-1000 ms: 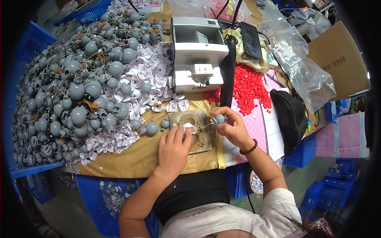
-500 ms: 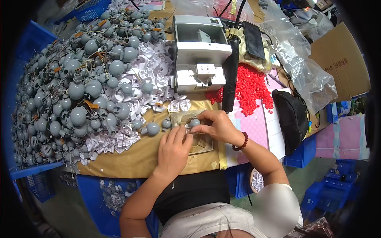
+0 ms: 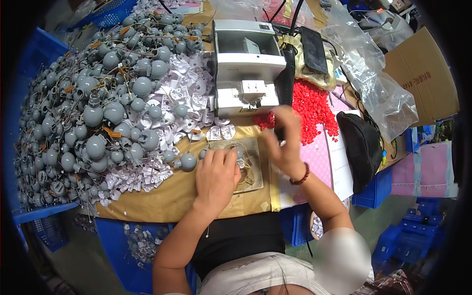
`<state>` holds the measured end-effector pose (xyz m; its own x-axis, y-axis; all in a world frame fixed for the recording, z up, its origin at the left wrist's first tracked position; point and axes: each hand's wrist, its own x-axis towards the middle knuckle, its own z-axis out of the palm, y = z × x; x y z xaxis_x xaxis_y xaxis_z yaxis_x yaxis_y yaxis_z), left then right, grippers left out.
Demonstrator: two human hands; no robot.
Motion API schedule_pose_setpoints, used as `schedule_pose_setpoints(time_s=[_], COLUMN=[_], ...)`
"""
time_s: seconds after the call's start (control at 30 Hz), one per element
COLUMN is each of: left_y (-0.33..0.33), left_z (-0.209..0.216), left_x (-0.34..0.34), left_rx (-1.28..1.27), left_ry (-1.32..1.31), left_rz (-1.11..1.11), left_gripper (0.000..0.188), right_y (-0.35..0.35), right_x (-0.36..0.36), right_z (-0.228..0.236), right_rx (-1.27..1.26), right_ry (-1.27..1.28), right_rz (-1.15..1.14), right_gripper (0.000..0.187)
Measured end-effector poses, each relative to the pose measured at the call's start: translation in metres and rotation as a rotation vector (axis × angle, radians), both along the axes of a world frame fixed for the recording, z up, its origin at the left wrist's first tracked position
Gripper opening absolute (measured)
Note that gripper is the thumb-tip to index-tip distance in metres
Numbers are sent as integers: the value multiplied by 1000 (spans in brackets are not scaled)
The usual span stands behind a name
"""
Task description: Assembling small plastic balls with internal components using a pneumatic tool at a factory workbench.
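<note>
My left hand (image 3: 215,178) rests on a square, worn metal plate (image 3: 252,183), its fingers bunched together against a small grey ball-shaped part (image 3: 239,153) with thin wires. The fingertips partly cover that part. My right hand (image 3: 285,140), smeared by motion, hovers over the table near the small red plastic pieces (image 3: 307,110); its thumb stands apart from the fingers, and I see nothing between them. Left of the plate, another grey ball-shaped part (image 3: 188,162) lies on the brown table covering.
A large heap of grey ball-shaped parts (image 3: 93,115) with wires fills the left, beside white plastic pieces (image 3: 189,88). Behind the plate stands a white machine (image 3: 248,64). To the right lie a phone (image 3: 313,49), a black pouch (image 3: 361,150), clear plastic film and a cardboard box (image 3: 420,73).
My right hand has left the grey ball-shaped part and moved up and right toward the red pieces. My left hand has shifted slightly, its fingers now closer together by the part.
</note>
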<state>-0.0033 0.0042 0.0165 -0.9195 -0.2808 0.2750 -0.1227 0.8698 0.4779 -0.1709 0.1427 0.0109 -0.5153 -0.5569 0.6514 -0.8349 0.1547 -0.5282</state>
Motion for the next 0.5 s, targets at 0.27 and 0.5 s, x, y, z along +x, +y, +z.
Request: schedule_pose_setpoints(time_s=[0.27,0.5], left_y=[0,-1], left_z=[-4,-7], left_x=[-2,0], left_rx=[-54,-47], left_ry=[63,61], left_rz=[4,6], left_gripper=[35,36], right_y=[-1,-18], right_x=[-61,-32], right_z=[-11,62], right_rx=[-37,-642], right_ry=[-704,-367], right_rz=[-159,154], right_gripper=[62,69])
